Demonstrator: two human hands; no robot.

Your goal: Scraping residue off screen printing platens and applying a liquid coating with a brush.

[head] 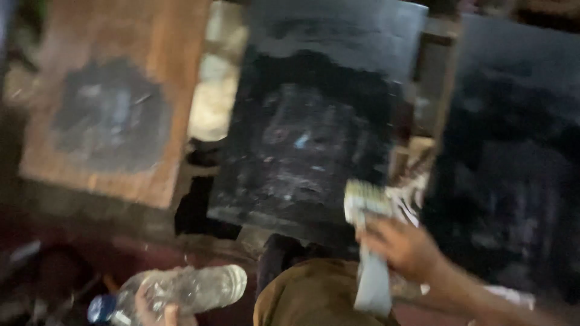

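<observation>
The picture is blurred by motion. My right hand (403,246) grips a flat paintbrush (366,241) with pale bristles pointing up, just below the lower right corner of a black-painted board (314,115). At the bottom left my left hand (158,306), only partly in view, holds a clear plastic bottle (181,291) with a blue cap, lying on its side. My knee in olive-brown trousers (308,296) sits between the two hands.
A brown wooden board (115,102) with a dark grey patch in its middle lies at the left. Another black board (513,151) fills the right side. Pale scraps (414,196) show in the gap between the two black boards.
</observation>
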